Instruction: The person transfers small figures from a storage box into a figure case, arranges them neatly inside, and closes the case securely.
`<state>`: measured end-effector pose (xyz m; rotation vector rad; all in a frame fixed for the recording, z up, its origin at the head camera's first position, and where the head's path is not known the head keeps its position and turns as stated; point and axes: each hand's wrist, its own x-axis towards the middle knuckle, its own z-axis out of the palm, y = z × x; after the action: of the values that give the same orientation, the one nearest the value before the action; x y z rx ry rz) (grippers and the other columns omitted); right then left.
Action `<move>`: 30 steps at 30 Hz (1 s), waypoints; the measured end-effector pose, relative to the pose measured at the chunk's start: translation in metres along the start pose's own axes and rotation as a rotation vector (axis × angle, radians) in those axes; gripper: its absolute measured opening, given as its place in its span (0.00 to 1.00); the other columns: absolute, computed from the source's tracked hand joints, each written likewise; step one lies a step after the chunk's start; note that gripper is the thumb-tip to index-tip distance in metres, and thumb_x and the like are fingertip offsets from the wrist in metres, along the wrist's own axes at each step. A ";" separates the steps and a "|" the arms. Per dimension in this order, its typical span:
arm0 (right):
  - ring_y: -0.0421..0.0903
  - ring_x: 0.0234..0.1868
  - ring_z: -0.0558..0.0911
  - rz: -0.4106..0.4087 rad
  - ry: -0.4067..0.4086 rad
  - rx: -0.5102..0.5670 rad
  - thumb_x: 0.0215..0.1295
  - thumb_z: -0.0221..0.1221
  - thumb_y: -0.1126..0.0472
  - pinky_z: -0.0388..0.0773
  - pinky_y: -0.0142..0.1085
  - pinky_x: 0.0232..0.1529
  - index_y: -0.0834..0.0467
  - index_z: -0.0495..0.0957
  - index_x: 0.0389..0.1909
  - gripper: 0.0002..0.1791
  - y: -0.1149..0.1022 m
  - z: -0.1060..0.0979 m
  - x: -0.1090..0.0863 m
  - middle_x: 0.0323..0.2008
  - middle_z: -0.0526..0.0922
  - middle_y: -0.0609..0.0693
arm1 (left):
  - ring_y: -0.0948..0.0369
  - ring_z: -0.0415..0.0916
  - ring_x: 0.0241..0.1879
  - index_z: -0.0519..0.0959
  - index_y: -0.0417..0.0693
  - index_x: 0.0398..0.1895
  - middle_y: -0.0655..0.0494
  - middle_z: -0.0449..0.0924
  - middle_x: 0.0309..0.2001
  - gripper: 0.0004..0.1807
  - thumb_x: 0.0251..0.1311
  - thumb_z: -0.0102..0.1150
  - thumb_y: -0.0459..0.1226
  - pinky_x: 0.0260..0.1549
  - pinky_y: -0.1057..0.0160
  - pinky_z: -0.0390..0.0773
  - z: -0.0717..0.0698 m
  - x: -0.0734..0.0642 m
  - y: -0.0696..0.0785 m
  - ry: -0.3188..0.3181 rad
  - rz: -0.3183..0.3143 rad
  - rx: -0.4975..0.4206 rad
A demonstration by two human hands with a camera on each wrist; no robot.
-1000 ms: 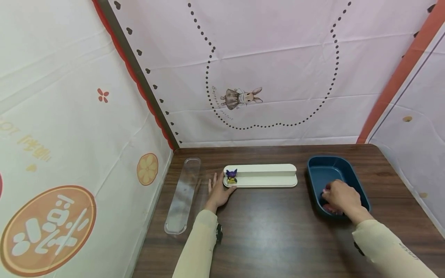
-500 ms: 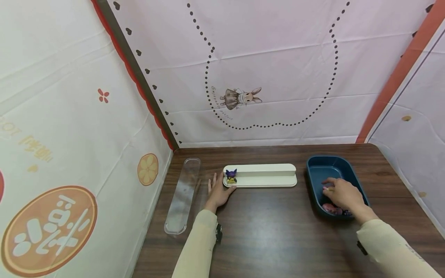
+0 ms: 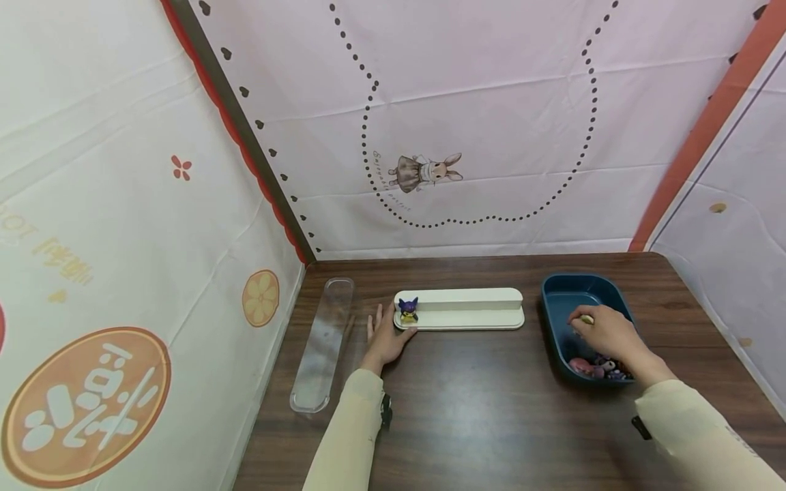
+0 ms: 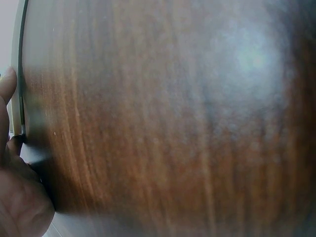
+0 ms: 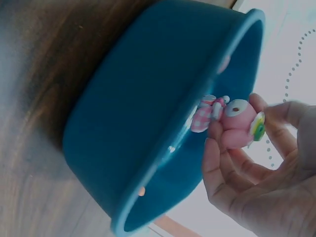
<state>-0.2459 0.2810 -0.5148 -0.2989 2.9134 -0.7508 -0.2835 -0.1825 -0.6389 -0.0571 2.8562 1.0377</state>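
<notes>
While R hand (image 3: 606,333) pinches pink fig. (image 5: 237,124) at mouth of blue bin (image 5: 143,79), best lift slowly, w/ L hand (image 3: 385,339) spread against end of white base (image 3: 469,319).

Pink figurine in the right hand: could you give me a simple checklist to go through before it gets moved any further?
1. Right hand has a hold on the pink figurine: ok, pinched between fingers and thumb.
2. Figurine away from the blue bin: not ok, the hand is over the bin, with the figurine at its opening.
3. Figurine touching the bin's rim: cannot tell, they overlap in the right wrist view.
4. White display base steadied: ok, the left hand touches its left end.
5. Purple-and-yellow figurine upright: ok, it stands at the base's left end.
6. Transparent cover off the base: ok, it lies to the left.
</notes>
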 end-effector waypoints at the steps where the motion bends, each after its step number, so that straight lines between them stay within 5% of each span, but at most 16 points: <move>1: 0.48 0.32 0.76 -0.003 -0.001 0.003 0.75 0.57 0.58 0.69 0.39 0.29 0.58 0.85 0.50 0.12 0.000 -0.002 0.001 0.39 0.85 0.59 | 0.52 0.30 0.86 0.47 0.52 0.85 0.51 0.48 0.84 0.52 0.68 0.60 0.61 0.81 0.43 0.24 0.000 0.001 0.000 -0.001 -0.002 -0.004; 11: 0.52 0.37 0.80 -0.052 -0.013 -0.016 0.72 0.62 0.62 0.79 0.55 0.37 0.57 0.85 0.50 0.10 -0.005 -0.012 0.002 0.45 0.85 0.64 | 0.54 0.29 0.85 0.46 0.53 0.86 0.53 0.47 0.85 0.53 0.67 0.60 0.63 0.81 0.44 0.23 -0.002 0.001 -0.001 -0.013 -0.017 0.007; 16: 0.50 0.36 0.85 -0.055 -0.027 0.006 0.74 0.61 0.60 0.81 0.61 0.39 0.59 0.81 0.60 0.17 -0.009 -0.019 0.003 0.47 0.85 0.68 | 0.54 0.30 0.86 0.47 0.53 0.85 0.53 0.48 0.85 0.53 0.67 0.61 0.62 0.81 0.44 0.24 -0.001 0.001 -0.002 -0.008 -0.015 -0.003; 20: 0.62 0.43 0.87 -0.047 -0.035 0.035 0.76 0.60 0.58 0.80 0.67 0.44 0.61 0.71 0.70 0.25 -0.010 -0.025 0.004 0.56 0.80 0.76 | 0.54 0.30 0.86 0.47 0.54 0.86 0.54 0.48 0.85 0.53 0.67 0.60 0.63 0.81 0.44 0.24 0.001 0.002 -0.003 -0.003 -0.014 -0.006; 25: 0.71 0.52 0.83 -0.037 -0.040 0.066 0.76 0.60 0.57 0.81 0.66 0.47 0.67 0.69 0.70 0.28 -0.015 -0.030 0.006 0.58 0.78 0.78 | 0.53 0.31 0.86 0.47 0.54 0.85 0.53 0.49 0.84 0.53 0.67 0.61 0.62 0.81 0.43 0.24 0.003 0.003 -0.004 0.013 -0.005 -0.012; 30: 0.62 0.45 0.86 -0.043 -0.037 0.082 0.74 0.61 0.59 0.84 0.56 0.41 0.71 0.74 0.64 0.25 -0.022 -0.034 0.009 0.52 0.82 0.74 | 0.53 0.30 0.86 0.46 0.53 0.86 0.53 0.48 0.85 0.52 0.68 0.59 0.61 0.81 0.44 0.24 0.003 0.002 -0.002 0.008 -0.001 0.005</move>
<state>-0.2561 0.2758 -0.4754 -0.3634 2.8414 -0.8593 -0.2852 -0.1827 -0.6426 -0.0620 2.8657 1.0326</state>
